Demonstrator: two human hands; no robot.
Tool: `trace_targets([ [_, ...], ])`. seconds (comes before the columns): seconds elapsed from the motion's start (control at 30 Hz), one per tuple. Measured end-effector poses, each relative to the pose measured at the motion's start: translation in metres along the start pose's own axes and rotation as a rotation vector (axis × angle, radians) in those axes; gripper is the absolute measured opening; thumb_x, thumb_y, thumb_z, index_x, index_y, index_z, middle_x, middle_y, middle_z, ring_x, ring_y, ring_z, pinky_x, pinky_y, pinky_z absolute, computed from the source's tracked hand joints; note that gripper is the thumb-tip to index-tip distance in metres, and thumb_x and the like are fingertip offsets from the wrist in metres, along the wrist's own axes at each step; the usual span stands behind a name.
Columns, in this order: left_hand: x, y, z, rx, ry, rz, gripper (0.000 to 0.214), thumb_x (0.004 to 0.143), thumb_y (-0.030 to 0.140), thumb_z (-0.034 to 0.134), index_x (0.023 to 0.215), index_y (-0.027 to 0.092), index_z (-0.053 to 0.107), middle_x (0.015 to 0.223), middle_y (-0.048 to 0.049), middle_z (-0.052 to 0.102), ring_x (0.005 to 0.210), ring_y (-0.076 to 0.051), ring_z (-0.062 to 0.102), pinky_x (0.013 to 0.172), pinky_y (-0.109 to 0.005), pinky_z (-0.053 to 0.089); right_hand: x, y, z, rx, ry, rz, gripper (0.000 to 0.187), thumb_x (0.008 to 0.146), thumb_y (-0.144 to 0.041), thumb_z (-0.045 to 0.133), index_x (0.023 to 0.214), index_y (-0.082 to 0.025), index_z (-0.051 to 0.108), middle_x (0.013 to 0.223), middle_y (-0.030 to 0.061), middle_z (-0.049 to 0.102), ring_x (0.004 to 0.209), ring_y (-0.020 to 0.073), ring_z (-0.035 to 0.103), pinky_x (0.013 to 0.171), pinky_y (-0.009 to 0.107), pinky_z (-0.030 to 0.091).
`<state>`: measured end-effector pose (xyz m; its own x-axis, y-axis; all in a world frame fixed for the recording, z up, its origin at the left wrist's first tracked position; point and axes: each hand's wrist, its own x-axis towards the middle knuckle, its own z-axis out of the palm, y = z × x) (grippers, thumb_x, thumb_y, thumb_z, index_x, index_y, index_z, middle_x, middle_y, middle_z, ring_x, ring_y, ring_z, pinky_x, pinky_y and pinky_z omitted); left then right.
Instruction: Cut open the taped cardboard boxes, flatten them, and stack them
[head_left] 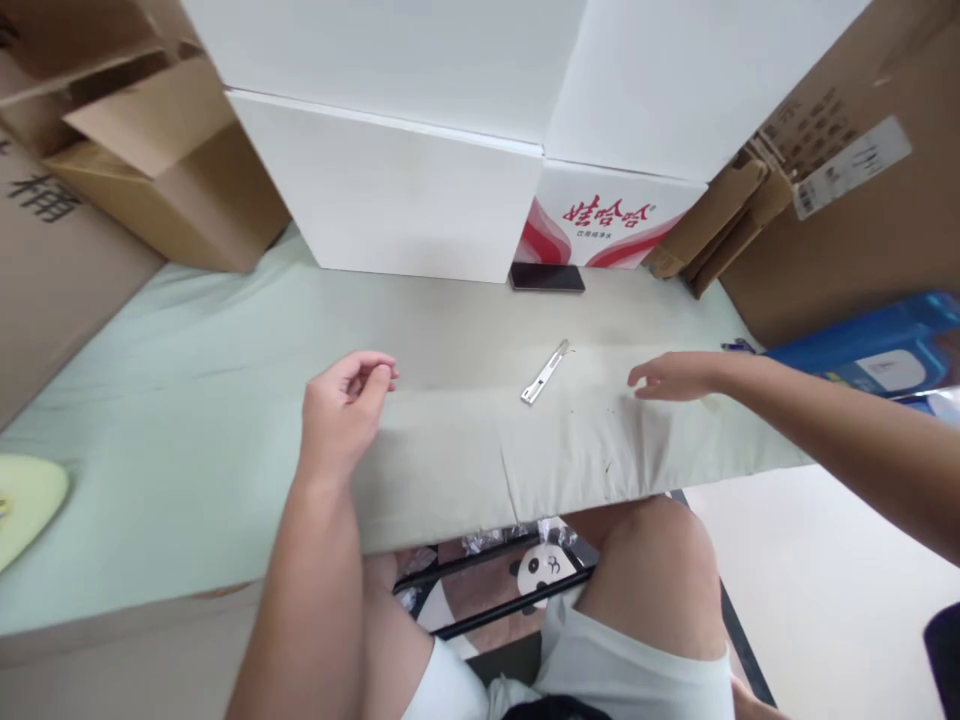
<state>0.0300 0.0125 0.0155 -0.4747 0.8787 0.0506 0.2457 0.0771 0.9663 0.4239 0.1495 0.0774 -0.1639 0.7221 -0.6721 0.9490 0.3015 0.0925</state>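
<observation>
My left hand point(345, 405) hovers over the cloth-covered table, left of the middle. Its fingers are curled in and the thumb presses against the index finger; nothing shows between them. On the other side my right hand point(671, 377) is held low over the cloth, palm down, fingers loosely stretched and holding nothing. Between the hands lies a slim silver metal tool point(545, 372) with slots and a small dark spot. It rests slantwise, nearer to my right hand and touched by neither; whether it is a small cutter or a nail clipper I cannot tell.
Behind stand stacked white boxes point(397, 180), with a dark phone point(547, 278) lying at their foot. Cardboard boxes point(180, 190) flank the left; a blue package point(877, 340) lies at right. A pale yellow-green object point(30, 500) is at the left edge. The pale green tablecloth point(180, 440) hangs over the front edge.
</observation>
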Motion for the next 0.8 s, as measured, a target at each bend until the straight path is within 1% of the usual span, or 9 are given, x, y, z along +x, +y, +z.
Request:
trace_targets([
  [0.1,-0.006,0.004,-0.014,-0.101,0.036,0.05,0.014,0.079,0.03,0.064,0.083,0.02,0.073,0.077,-0.0026,0.074,0.069,-0.015,0.069,0.067,-0.026,0.057,-0.015,-0.068,-0.019,-0.096,-0.09,-0.205,0.04,0.093,-0.035,0.06,0.13,-0.023,0.072,0.113,0.0113,0.077,0.101,0.0285,0.073,0.089,0.038,0.053],
  [0.2,-0.011,0.006,-0.034,-0.167,0.085,0.078,0.012,0.076,0.028,0.063,0.078,0.02,0.072,0.066,-0.0007,0.067,0.06,-0.013,0.061,0.056,-0.023,0.05,-0.02,-0.146,-0.042,-0.252,-0.024,-0.487,0.042,0.095,-0.024,0.049,0.133,-0.021,0.068,0.132,0.0125,0.069,0.11,0.0272,0.07,0.094,0.039,0.052],
  [0.27,-0.013,0.005,-0.049,-0.206,0.125,0.082,0.01,0.073,0.025,0.061,0.072,0.02,0.069,0.055,0.0022,0.055,0.051,-0.011,0.05,0.046,-0.021,0.038,-0.016,-0.201,-0.051,-0.369,0.045,-0.59,0.044,0.094,-0.019,0.047,0.133,-0.023,0.068,0.149,0.0109,0.058,0.111,0.0254,0.071,0.093,0.037,0.054],
  [0.37,-0.013,0.003,-0.068,-0.307,0.158,0.065,0.008,0.07,0.025,0.058,0.066,0.02,0.063,0.048,0.0051,0.042,0.045,-0.009,0.035,0.041,-0.021,0.025,-0.002,-0.284,-0.059,-0.594,0.109,-0.653,0.048,0.096,-0.023,0.047,0.142,-0.029,0.062,0.166,0.0055,0.039,0.115,0.0276,0.07,0.089,0.04,0.056],
  [0.43,-0.012,0.002,-0.078,-0.383,0.165,0.045,0.007,0.07,0.025,0.057,0.065,0.02,0.06,0.047,0.0061,0.037,0.044,-0.008,0.03,0.041,-0.021,0.021,0.01,-0.336,-0.067,-0.669,0.216,-0.707,0.052,0.097,-0.024,0.047,0.147,-0.032,0.057,0.169,0.0037,0.034,0.122,0.0308,0.067,0.089,0.042,0.057],
  [0.57,-0.01,-0.003,-0.093,-0.482,0.173,-0.007,0.005,0.07,0.025,0.057,0.067,0.021,0.058,0.046,0.0075,0.033,0.043,-0.008,0.025,0.041,-0.022,0.015,0.034,-0.427,-0.103,-0.512,0.565,-0.762,0.055,0.097,-0.02,0.044,0.15,-0.031,0.051,0.171,0.0046,0.029,0.127,0.0311,0.063,0.095,0.045,0.057],
  [0.63,-0.009,-0.005,-0.099,-0.507,0.188,-0.032,0.005,0.07,0.025,0.058,0.067,0.021,0.059,0.046,0.0075,0.033,0.043,-0.008,0.025,0.042,-0.022,0.015,0.044,-0.464,-0.125,-0.404,0.677,-0.804,0.059,0.095,-0.014,0.043,0.152,-0.029,0.048,0.172,0.0034,0.028,0.133,0.0283,0.059,0.101,0.042,0.056],
  [0.7,-0.009,-0.007,-0.103,-0.53,0.205,-0.052,0.005,0.072,0.025,0.058,0.068,0.021,0.059,0.047,0.0074,0.033,0.043,-0.008,0.026,0.042,-0.023,0.015,0.054,-0.492,-0.144,-0.31,0.736,-0.816,0.061,0.095,-0.013,0.044,0.154,-0.031,0.045,0.174,0.0004,0.023,0.142,0.0261,0.052,0.109,0.04,0.052],
  [0.8,-0.01,-0.009,-0.106,-0.561,0.195,-0.071,0.006,0.074,0.025,0.058,0.069,0.021,0.059,0.047,0.0075,0.034,0.043,-0.008,0.025,0.042,-0.023,0.014,0.071,-0.514,-0.166,-0.23,0.731,-0.701,0.055,0.094,-0.016,0.054,0.147,-0.031,0.054,0.175,0.0032,0.015,0.139,0.03,0.054,0.113,0.048,0.049],
])
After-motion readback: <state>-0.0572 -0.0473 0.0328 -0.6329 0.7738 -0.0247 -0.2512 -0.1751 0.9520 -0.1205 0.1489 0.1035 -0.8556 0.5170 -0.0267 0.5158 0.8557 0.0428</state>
